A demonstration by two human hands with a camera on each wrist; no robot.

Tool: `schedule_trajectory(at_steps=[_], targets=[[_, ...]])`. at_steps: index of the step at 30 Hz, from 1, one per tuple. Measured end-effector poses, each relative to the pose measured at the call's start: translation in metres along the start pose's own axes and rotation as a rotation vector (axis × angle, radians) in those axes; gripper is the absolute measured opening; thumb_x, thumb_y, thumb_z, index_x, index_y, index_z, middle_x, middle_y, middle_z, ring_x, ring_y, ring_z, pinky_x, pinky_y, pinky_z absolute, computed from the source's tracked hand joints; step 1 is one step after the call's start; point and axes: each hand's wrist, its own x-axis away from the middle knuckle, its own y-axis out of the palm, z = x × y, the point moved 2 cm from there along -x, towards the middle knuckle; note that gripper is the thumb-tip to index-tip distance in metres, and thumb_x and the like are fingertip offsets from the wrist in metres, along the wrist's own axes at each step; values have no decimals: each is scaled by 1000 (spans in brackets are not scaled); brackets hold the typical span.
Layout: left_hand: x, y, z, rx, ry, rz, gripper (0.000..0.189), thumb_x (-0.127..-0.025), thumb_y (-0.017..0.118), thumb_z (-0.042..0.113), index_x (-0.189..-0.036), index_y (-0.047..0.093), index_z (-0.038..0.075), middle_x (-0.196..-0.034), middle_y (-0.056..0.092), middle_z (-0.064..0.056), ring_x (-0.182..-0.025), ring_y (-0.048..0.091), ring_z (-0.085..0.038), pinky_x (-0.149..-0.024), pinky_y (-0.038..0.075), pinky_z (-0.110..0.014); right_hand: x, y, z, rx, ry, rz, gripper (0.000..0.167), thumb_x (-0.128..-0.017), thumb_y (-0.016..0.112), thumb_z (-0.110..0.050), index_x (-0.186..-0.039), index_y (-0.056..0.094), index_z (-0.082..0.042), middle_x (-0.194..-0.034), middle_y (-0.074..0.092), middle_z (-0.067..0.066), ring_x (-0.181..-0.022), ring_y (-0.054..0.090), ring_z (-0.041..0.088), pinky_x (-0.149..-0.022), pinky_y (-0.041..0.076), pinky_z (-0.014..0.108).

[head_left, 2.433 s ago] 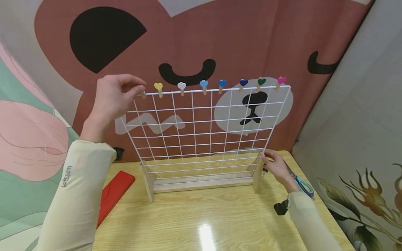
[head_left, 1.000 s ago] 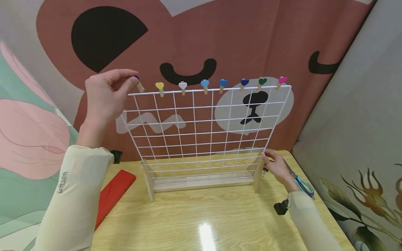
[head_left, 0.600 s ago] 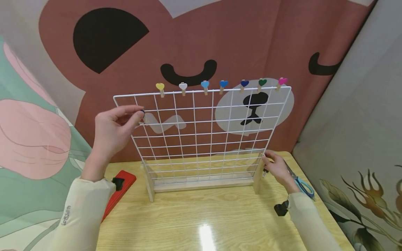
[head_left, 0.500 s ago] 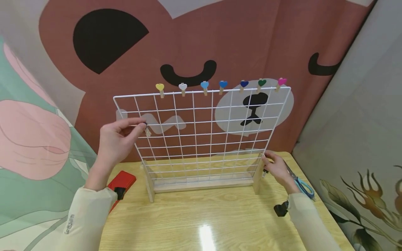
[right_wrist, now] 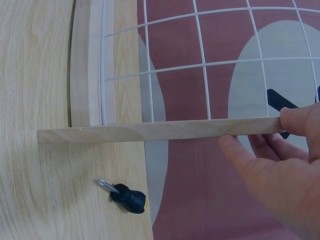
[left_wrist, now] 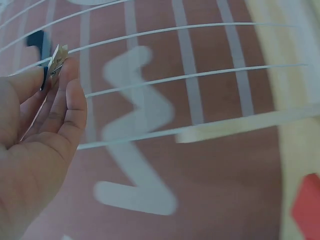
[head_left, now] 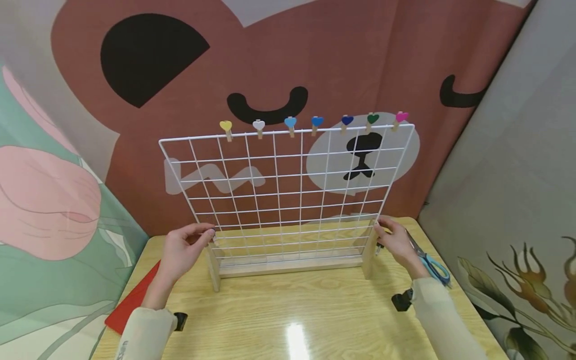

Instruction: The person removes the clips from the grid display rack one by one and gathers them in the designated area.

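A white wire grid [head_left: 333, 129] stands upright in a wooden stand on the table. Along its top bar sits a row of several small wooden clothespins with coloured hearts, from a yellow-heart clothespin [head_left: 226, 125] to a pink-heart clothespin [head_left: 401, 117]. My left hand [head_left: 182, 250] pinches another clothespin [left_wrist: 57, 56] with a dark blue heart, low beside the grid's left edge, near the left wooden leg [head_left: 213, 272]. On the other side, my right hand [head_left: 398, 242] grips the upper end of the right wooden leg [right_wrist: 150, 131] between thumb and fingers.
A flat red case [head_left: 130, 305] lies at the table's left, partly behind my left forearm. Blue-handled scissors [head_left: 434, 267] rest to the right of my right hand. A stubby black screwdriver [right_wrist: 131, 198] lies beside the right leg. A bear-patterned curtain [head_left: 342, 55] hangs behind.
My left hand has taken the dark blue clothespin off the top bar's left end and carried it down to the lower left of the grid. My right hand has stayed on the leg.
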Motion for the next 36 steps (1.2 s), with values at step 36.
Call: schedule_trajectory(at_steps=[36], targets=[[93, 73, -141, -8, -428, -176, 7, -85, 72, 6, -89, 73, 1, -75, 70, -4, -64, 64, -9, -58, 50, -21, 0, 1, 2, -20, -6, 10, 47, -104, 42, -16, -139, 35, 14, -143, 33, 34, -127, 40, 46, -97, 41, 52]])
